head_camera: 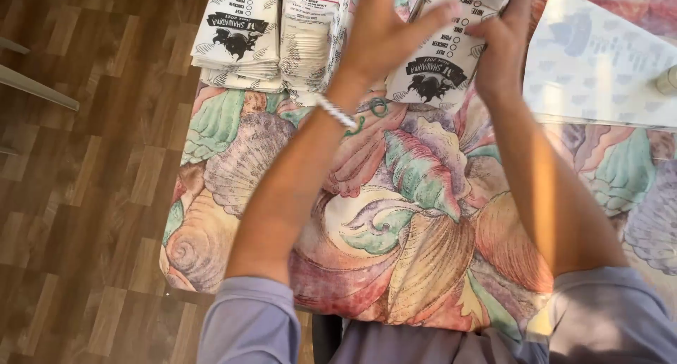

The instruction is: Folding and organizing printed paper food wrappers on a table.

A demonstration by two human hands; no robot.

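Both hands raised over bench with shell-patterned cloth. Left hand open, fingers spread, touching white printed paper bag. Right hand curled on bag's far edge, apparently pinching it. Bag stacks lie left, near.

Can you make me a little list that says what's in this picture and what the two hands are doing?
place: a table under a shell-patterned cloth, on a wooden floor
left hand: raised, fingers spread, over the printed paper bags
right hand: raised, touching a printed paper bag
wrist: a pale beaded bracelet on the left arm
stacks: more white printed bags piled at the far left
far right: a pale patterned sheet
sleeves: light purple
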